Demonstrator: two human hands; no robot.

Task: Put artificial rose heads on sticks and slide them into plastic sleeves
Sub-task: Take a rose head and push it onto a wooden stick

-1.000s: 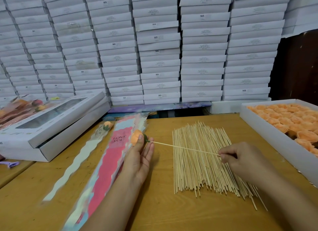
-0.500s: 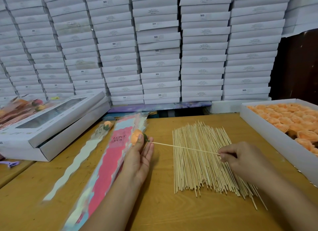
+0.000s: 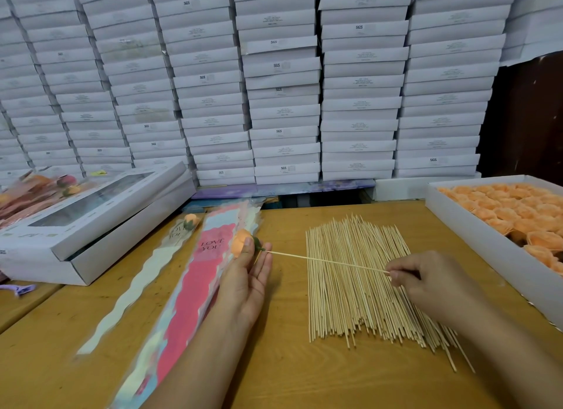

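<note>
We find the left hand [image 3: 243, 274] holding an orange rose head [image 3: 240, 241] at its fingertips, over the top of the pink "LOVE YOU" sleeve stack [image 3: 195, 283]. The right hand [image 3: 426, 282] pinches the far end of one stick [image 3: 326, 261], whose tip meets the rose's green base. The stick crosses above the loose stick pile [image 3: 362, 283] on the wooden table [image 3: 274, 375].

left hand [image 3: 243, 282] pinching, right hand [image 3: 432, 282] pinching
</note>
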